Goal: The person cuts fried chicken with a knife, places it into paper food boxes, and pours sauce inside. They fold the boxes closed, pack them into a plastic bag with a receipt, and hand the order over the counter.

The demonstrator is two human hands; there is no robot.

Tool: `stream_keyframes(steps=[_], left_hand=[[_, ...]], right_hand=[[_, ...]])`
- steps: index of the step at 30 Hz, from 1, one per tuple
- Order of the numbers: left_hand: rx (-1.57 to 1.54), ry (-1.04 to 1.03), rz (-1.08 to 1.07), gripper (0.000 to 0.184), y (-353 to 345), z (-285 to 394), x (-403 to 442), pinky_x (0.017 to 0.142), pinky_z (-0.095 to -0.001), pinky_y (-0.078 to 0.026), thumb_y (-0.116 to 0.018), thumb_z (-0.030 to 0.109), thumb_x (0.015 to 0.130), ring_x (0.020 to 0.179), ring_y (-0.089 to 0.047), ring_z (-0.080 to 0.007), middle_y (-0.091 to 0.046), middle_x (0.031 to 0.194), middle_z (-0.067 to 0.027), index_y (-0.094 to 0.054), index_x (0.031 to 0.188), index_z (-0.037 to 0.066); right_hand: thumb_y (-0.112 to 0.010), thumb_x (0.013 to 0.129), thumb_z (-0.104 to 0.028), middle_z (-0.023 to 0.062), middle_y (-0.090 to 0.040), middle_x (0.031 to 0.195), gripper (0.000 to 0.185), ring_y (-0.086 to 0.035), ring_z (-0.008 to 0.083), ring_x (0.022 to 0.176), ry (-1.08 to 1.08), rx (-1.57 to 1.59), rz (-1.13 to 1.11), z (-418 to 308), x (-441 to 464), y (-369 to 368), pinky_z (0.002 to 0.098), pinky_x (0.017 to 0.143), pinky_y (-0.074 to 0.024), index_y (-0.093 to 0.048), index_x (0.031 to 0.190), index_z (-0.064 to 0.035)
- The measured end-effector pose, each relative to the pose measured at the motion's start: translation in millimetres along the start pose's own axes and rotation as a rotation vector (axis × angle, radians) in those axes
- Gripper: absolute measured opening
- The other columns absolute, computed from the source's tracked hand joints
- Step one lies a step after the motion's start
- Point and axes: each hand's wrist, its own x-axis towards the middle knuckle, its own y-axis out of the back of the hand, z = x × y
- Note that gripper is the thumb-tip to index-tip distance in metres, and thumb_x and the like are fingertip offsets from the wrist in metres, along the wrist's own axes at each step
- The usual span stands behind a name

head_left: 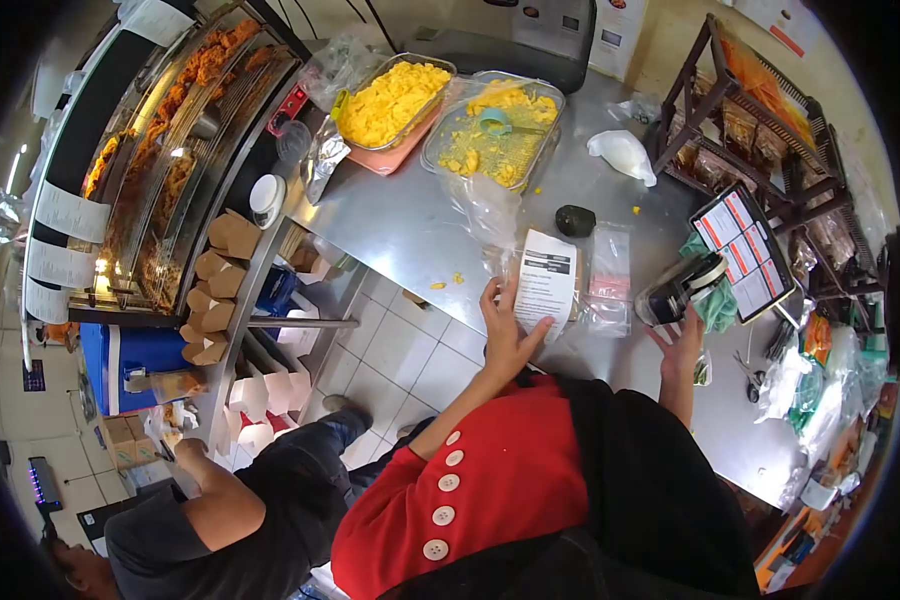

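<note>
My left hand holds a printed paper slip by its lower end, thumb on the front, over the counter edge. Something brown, perhaps cardboard, shows partly behind the slip; its kind is hidden. My right hand has its fingers apart beside a black-lidded clear container and a green cloth; no object shows in its grasp. Between the hands lies a clear plastic packet with pink contents. A dark round object sits just beyond the slip.
Two trays of yellow food, a fuller one and one with a teal scoop, stand at the back. A brown rack and an order board are on the right. At left, a co-worker bends near a food display.
</note>
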Motion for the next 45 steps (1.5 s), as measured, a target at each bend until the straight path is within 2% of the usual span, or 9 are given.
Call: stream_keyframes(steps=[5,11,17,21,25,29,35,43,45], left_hand=[[-0.034,-0.047,0.016,0.129,31,-31,30,0.106,-0.0435,-0.025,-0.091,0.038,0.044,0.124,-0.03,-0.0383,-0.026,0.136,-0.0242,-0.015,0.138,-0.007],[-0.145,-0.297,-0.616,0.131,40,-60,103,0.107,-0.0405,-0.026,-0.092,0.034,0.042,0.13,-0.029,-0.0367,-0.031,0.132,-0.0225,-0.014,0.139,-0.006],[-0.138,-0.273,-0.443,0.11,23,-71,103,0.098,-0.0437,-0.035,-0.088,0.033,0.042,0.114,-0.041,-0.0398,-0.039,0.123,-0.0237,-0.03,0.129,-0.002],[-0.046,-0.351,-0.459,0.11,20,-70,108,0.097,-0.0447,-0.035,-0.088,0.039,0.043,0.112,-0.041,-0.04,-0.042,0.121,-0.0243,-0.031,0.127,-0.004],[0.006,-0.372,-0.539,0.115,29,-50,125,0.091,-0.0444,-0.042,-0.088,0.046,0.042,0.107,-0.05,-0.0402,-0.051,0.113,-0.0246,-0.031,0.128,-0.005],[0.119,-0.317,-0.664,0.116,30,-39,140,0.085,-0.0431,-0.047,-0.088,0.047,0.042,0.105,-0.054,-0.039,-0.053,0.116,-0.024,-0.031,0.129,-0.005],[-0.105,-0.118,-0.567,0.104,24,-45,120,0.091,-0.0412,-0.046,-0.088,0.041,0.051,0.107,-0.057,-0.034,-0.055,0.119,-0.0198,-0.035,0.13,-0.002],[-1.29,0.634,-0.488,0.084,1,-96,57,0.11,-0.0387,-0.027,-0.075,0.029,0.069,0.13,-0.035,-0.0239,-0.04,0.137,-0.0075,-0.032,0.138,0.005],[-1.23,0.514,-0.261,0.087,5,-54,60,0.105,-0.0417,-0.034,-0.072,0.045,0.067,0.125,-0.042,-0.0256,-0.045,0.133,-0.0098,-0.036,0.135,0.004]], right_hand=[[-0.06,0.085,-0.022,0.0077,-0.058,0.104,0.025,-0.058,0.0241,0.097,-0.022,0.02,-0.158,-22,-6,-7,0.0458,0.077,-0.0551,-0.063,0.103,-0.0042],[-0.061,0.085,-0.013,0.0096,-0.056,0.116,0.021,-0.053,0.0243,0.106,0.213,0.26,-0.172,-7,-16,4,0.049,0.081,-0.0511,-0.064,0.102,-0.0013],[-0.065,0.079,-0.005,0.0171,-0.033,0.141,0.005,-0.047,0.0344,0.121,0.693,-0.17,0.006,64,-25,-1,0.0424,0.106,-0.0322,-0.07,0.08,-0.0028],[-0.068,0.078,-0.007,0.0161,-0.057,0.119,0.007,-0.053,0.0244,0.115,0.702,-1.361,-0.04,67,-4,40,0.0326,0.079,-0.0535,-0.068,0.081,-0.0005],[-0.066,0.082,-0.008,0.0097,-0.068,0.087,0.009,-0.066,0.0199,0.082,0.212,-0.595,-0.421,49,-38,36,0.0324,0.078,-0.0537,-0.069,0.087,-0.0015],[-0.064,0.085,-0.004,0.0138,-0.047,0.131,0.058,-0.052,0.0231,0.115,0.326,-0.231,-0.862,57,-66,-28,0.0361,0.098,-0.0421,-0.037,0.136,-0.0087],[-0.061,0.088,-0.009,0.0153,-0.035,0.138,0.08,-0.045,0.0256,0.122,0.237,0.006,-0.941,33,-95,-97,0.0372,0.101,-0.0355,-0.007,0.146,-0.0174],[-0.055,0.092,-0.023,0.014,-0.039,0.137,0.043,-0.051,0.0271,0.116,0.061,0.113,-1.119,-41,-119,-120,0.0413,0.097,-0.0411,-0.038,0.129,-0.0114],[-0.058,0.09,-0.02,0.0143,-0.041,0.134,0.029,-0.052,0.0261,0.112,0.598,-0.15,-1.025,-50,-118,-109,0.0406,0.095,-0.042,-0.05,0.114,-0.0083]])
